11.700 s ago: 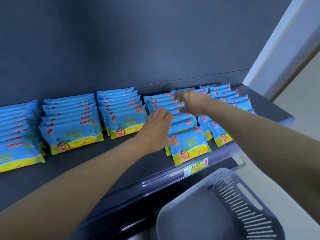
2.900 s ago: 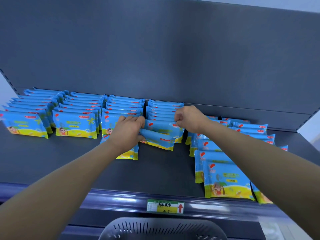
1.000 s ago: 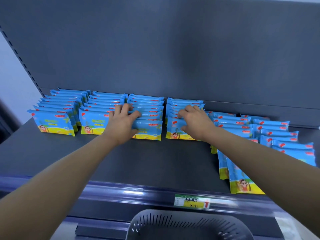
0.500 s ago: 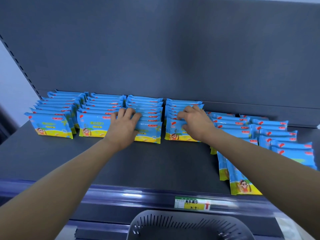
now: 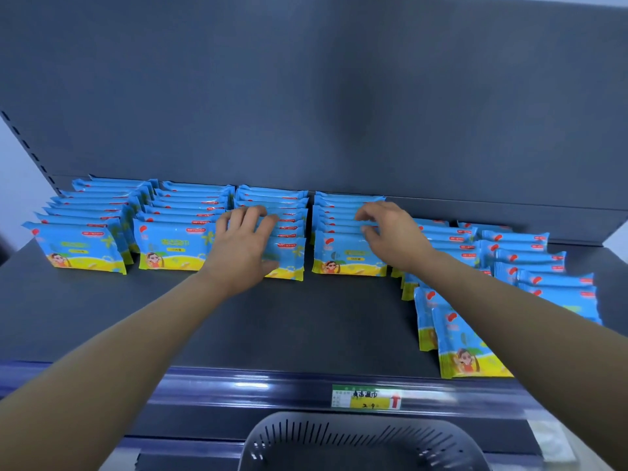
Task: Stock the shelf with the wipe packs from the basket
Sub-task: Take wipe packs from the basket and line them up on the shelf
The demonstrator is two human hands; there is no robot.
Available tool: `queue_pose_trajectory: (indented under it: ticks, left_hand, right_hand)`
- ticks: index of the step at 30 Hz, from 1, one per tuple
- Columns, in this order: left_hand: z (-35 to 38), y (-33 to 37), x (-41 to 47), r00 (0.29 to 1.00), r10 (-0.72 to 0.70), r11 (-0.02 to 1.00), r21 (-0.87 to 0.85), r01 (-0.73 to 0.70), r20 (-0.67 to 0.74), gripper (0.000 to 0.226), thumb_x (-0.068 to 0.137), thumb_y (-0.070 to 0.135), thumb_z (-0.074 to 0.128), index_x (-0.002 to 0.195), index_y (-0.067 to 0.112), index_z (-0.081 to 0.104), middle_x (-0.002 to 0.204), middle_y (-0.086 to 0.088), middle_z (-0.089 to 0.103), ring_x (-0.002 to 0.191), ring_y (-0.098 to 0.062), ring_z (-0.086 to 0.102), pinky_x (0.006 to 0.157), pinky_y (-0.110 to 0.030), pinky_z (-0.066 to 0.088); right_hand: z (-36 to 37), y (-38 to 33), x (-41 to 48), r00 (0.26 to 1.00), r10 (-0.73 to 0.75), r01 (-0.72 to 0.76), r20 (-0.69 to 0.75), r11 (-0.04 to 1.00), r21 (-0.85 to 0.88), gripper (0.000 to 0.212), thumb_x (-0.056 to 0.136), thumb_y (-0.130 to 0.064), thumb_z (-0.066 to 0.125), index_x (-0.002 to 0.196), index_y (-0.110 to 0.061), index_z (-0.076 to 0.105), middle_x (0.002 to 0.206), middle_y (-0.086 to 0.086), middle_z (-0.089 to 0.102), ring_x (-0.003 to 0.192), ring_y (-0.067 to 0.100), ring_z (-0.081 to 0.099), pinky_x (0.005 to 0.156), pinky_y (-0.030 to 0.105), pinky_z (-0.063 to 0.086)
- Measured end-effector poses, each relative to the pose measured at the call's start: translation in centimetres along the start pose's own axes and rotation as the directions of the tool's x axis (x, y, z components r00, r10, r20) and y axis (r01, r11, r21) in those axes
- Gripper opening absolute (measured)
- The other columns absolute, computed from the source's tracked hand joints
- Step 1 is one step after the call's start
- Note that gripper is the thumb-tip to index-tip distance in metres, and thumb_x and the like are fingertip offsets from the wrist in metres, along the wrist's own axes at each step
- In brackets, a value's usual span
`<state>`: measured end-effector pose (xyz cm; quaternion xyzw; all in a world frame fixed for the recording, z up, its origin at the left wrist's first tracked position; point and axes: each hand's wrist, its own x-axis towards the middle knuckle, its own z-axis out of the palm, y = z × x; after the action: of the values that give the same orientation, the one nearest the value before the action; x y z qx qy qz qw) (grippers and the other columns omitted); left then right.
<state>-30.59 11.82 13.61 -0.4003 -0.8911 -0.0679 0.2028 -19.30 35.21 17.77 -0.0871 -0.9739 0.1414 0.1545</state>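
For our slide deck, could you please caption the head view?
The left hand and right hand rest on neighbouring rows of blue wipe packs on the dark shelf, above the grey basket.

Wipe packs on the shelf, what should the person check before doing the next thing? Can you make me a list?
1. Four left rows lined up evenly: ok.
2. Two right rows lined up: not ok, they are staggered and one runs out toward the front edge.
3. Left hand free: ok, it lies open on the third row.
4. Right hand free: cannot tell, its bent fingers sit on the fourth row and may pinch a pack.
5. Room on the shelf in front: ok, bare space shows.
6. More packs in the basket: cannot tell, only its rim shows.
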Motion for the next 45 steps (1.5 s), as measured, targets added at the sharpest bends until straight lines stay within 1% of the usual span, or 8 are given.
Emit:
queue_pose_trajectory:
  ticks: [9,13,18,29,34,40,43,45]
  left_hand:
    - [0.1,4.6,2.8,0.992,0.122,0.991,-0.066,-0.12,0.031,0.075,0.076,0.049,0.066,0.136,0.016,0.037,0.136,-0.002,0.04,0.132,-0.021,0.03,0.113,-0.04,-0.007]
    - [0.5,6.1,4.1,0.984,0.125,0.992,0.004,-0.126,0.13,0.08,0.077,0.056,0.06,0.139,0.015,0.031,0.136,-0.001,0.043,0.137,-0.021,0.023,0.113,-0.045,-0.012]
    - [0.9,6.7,5.2,0.98,0.121,0.989,0.069,-0.134,0.158,0.067,0.085,0.045,0.056,0.14,0.014,0.032,0.132,-0.002,0.049,0.135,-0.022,0.026,0.113,-0.046,-0.013]
    - [1.0,6.7,5.4,0.982,0.121,0.989,0.069,-0.132,0.143,0.056,0.084,0.042,0.057,0.129,0.012,0.044,0.123,-0.002,0.056,0.128,-0.02,0.035,0.11,-0.041,-0.019]
    - [0.3,7.2,5.3,0.991,0.089,0.991,0.089,-0.098,0.104,0.062,0.083,0.046,0.058,0.133,0.012,0.042,0.13,-0.005,0.047,0.131,-0.026,0.028,0.113,-0.044,-0.012]
    - [-1.1,13.7,6.2,0.974,0.228,0.941,-0.256,-0.223,-0.012,0.06,0.081,0.043,0.064,0.13,0.014,0.047,0.127,-0.004,0.048,0.122,-0.024,0.035,0.111,-0.03,0.004]
    - [-1.0,18.7,5.8,0.94,0.323,0.846,-0.478,-0.236,0.108,0.074,0.073,0.052,0.068,0.133,0.016,0.043,0.133,-0.002,0.043,0.127,-0.022,0.033,0.107,-0.028,0.013]
    - [-0.2,21.6,5.0,0.896,0.372,0.856,-0.462,-0.231,0.241,0.097,0.064,0.064,0.069,0.139,0.014,0.033,0.141,-0.003,0.034,0.133,-0.023,0.026,0.114,-0.034,0.014]
  right_hand:
    - [-2.8,3.8,-0.5,0.946,0.325,-0.318,-0.012,0.933,0.168,0.024,0.092,-0.016,0.053,0.113,-0.006,0.061,0.107,0.011,0.065,0.095,0.023,0.058,0.075,0.024,0.041]
    - [-2.6,3.7,-0.5,0.9,0.386,-0.426,0.202,0.878,0.221,0.06,0.079,-0.038,0.072,0.128,-0.011,0.052,0.111,0.0,0.056,0.094,0.016,0.055,0.073,0.025,0.041]
    - [-1.4,3.0,-0.2,0.901,0.357,-0.423,0.245,0.849,0.316,0.056,0.076,-0.011,0.075,0.126,-0.004,0.051,0.122,0.009,0.059,0.102,0.019,0.058,0.081,0.024,0.044]
    - [-0.6,3.4,0.2,0.906,0.363,-0.414,0.218,0.864,0.287,0.064,0.08,-0.009,0.072,0.137,-0.008,0.042,0.132,0.009,0.052,0.118,0.024,0.053,0.097,0.032,0.047]
    - [-2.4,5.0,0.0,0.933,0.326,-0.358,0.152,0.881,0.309,0.058,0.082,-0.013,0.07,0.135,-0.011,0.046,0.128,0.008,0.057,0.113,0.022,0.056,0.08,0.027,0.049]
    - [-5.6,10.1,-0.8,0.92,0.383,-0.391,0.077,0.897,0.205,0.044,0.082,-0.017,0.071,0.123,-0.009,0.058,0.12,0.007,0.062,0.109,0.021,0.058,0.088,0.027,0.046]
    - [-5.8,12.5,-2.0,0.93,0.326,-0.341,0.171,0.938,0.061,0.051,0.081,-0.021,0.071,0.128,-0.009,0.054,0.128,0.007,0.058,0.117,0.021,0.054,0.095,0.027,0.04]
    - [-6.1,14.1,-2.4,0.925,0.293,-0.304,0.24,0.953,0.009,0.055,0.082,-0.025,0.07,0.132,-0.01,0.05,0.133,0.006,0.054,0.121,0.021,0.051,0.097,0.026,0.037]
